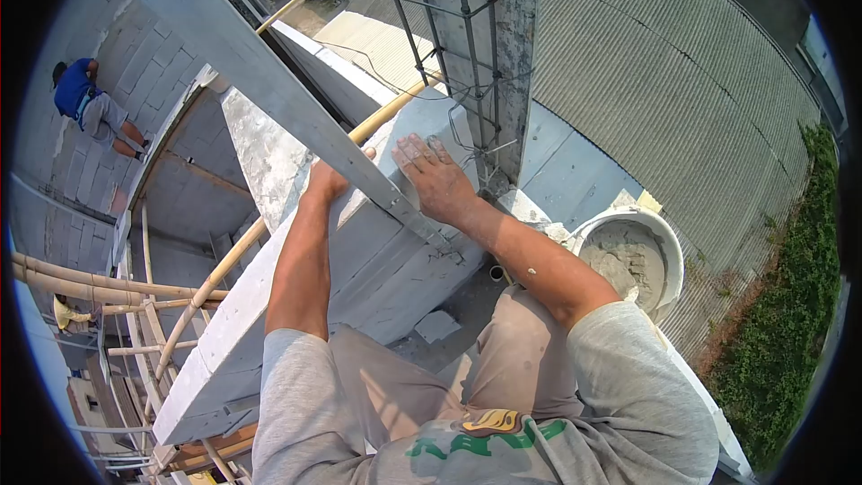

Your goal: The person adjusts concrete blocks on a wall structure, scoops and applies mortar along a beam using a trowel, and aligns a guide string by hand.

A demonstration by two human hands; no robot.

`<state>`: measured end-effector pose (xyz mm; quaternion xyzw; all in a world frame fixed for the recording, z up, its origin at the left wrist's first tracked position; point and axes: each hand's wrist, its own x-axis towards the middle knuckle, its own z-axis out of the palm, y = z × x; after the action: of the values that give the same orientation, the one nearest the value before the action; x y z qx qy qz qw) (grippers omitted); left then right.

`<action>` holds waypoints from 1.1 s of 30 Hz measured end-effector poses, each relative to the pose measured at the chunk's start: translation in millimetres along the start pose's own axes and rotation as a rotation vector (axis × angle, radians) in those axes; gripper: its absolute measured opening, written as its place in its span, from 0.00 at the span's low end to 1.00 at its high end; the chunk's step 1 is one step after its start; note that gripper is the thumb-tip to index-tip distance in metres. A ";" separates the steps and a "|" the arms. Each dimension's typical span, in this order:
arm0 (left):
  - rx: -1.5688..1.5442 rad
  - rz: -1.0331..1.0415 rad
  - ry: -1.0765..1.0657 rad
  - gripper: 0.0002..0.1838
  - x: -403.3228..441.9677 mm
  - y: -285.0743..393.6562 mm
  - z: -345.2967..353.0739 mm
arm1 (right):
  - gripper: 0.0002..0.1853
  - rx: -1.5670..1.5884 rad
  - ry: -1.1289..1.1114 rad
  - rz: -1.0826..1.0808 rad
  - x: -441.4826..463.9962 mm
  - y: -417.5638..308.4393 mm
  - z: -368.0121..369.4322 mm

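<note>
My right hand lies with fingers stretched out on the top of a pale grey lightweight concrete block. Grey mortar smears mark its fingers. My left hand reaches to the near left part of the same block, partly covered by a slanting metal channel; one outstretched fingertip shows past it. The block sits on the wall of pale blocks, close to a column with upright steel bars. Right of my knees stands a white bucket holding wet grey mortar.
Bamboo poles cross on the left, above a drop. A person in a blue shirt works by the far left wall; another person is lower down. Corrugated roofing spreads at right, bordered by green plants.
</note>
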<state>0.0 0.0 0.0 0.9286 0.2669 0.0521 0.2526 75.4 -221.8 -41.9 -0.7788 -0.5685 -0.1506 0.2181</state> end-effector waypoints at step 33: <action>0.116 0.058 -0.058 0.30 -19.9 35.9 -9.3 | 0.31 0.134 0.089 0.095 -11.0 -11.2 7.6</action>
<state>-2.3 -32.5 26.6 0.9501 0.2350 0.0167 0.2043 61.2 -224.0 -51.9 -0.7811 -0.5295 -0.1363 0.3016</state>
